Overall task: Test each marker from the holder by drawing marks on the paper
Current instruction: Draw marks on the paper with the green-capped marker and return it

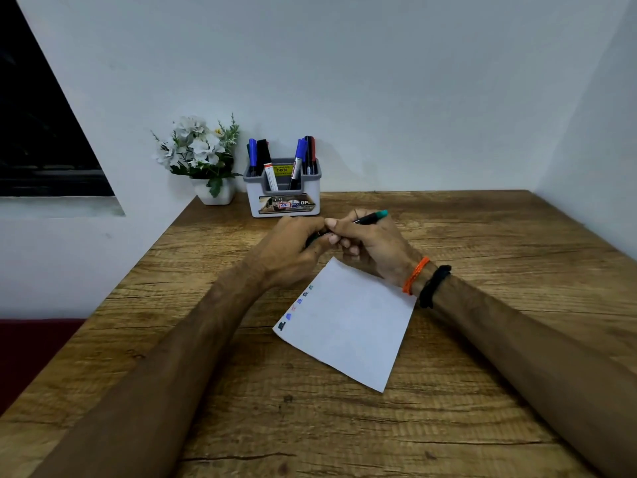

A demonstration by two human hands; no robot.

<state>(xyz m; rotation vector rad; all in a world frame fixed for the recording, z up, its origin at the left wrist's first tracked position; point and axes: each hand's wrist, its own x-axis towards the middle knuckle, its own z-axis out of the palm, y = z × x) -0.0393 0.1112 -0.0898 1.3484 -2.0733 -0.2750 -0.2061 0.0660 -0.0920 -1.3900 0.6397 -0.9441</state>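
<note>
I have both hands raised just above the wooden surface (448, 339), meeting in front of the holder (283, 198). My right hand (365, 248) has its fingers curled around a slim dark marker (370, 218) with a teal end that points up and to the right, out past my knuckles. My left hand (293, 250) has its fingers closed on the marker's other end, where something dark shows between them (I cannot tell whether it is a cap or the barrel). The paper (348, 326) lies flat on the surface beneath and just behind my wrists, turned at an angle, with a short row of small marks (293, 310) in black, blue and red along its left edge. The grey holder stands at the back by the wall, with blue, black and red markers (303, 157) upright in it. A small white pot of white flowers (200, 150) sits just to its left. My right wrist wears an orange band (415, 274) and a black one (435, 286).
</note>
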